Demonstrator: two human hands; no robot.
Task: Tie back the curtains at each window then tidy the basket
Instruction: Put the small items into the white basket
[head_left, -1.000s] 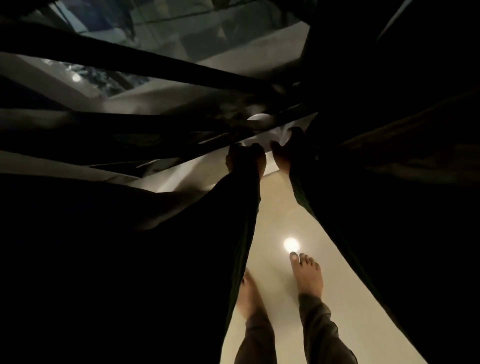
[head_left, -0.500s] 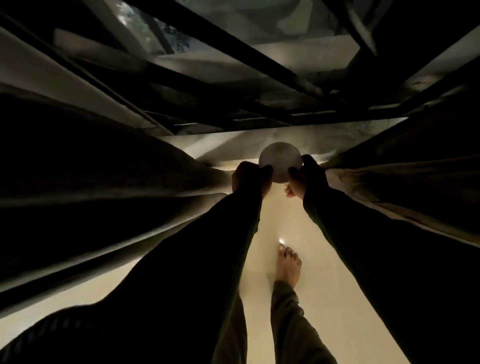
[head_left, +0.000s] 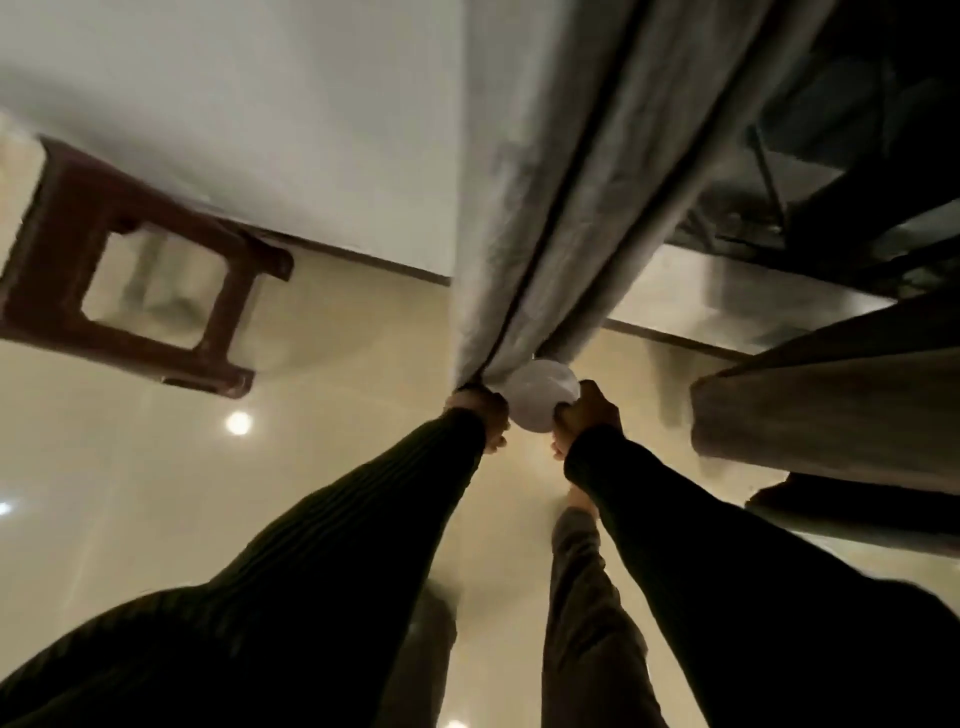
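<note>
Open floor (head_left: 322, 467) left of the gathered curtain (head_left: 550, 218); stool (head_left: 130, 270) farther left, second curtain (head_left: 831, 405) close right.

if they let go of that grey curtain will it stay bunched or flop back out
Probably flops: the curtain hangs in soft folds, cinched only where the left hand holds it. It looks thick, so likely fairly heavy. The white disc may keep it bunched.
</note>
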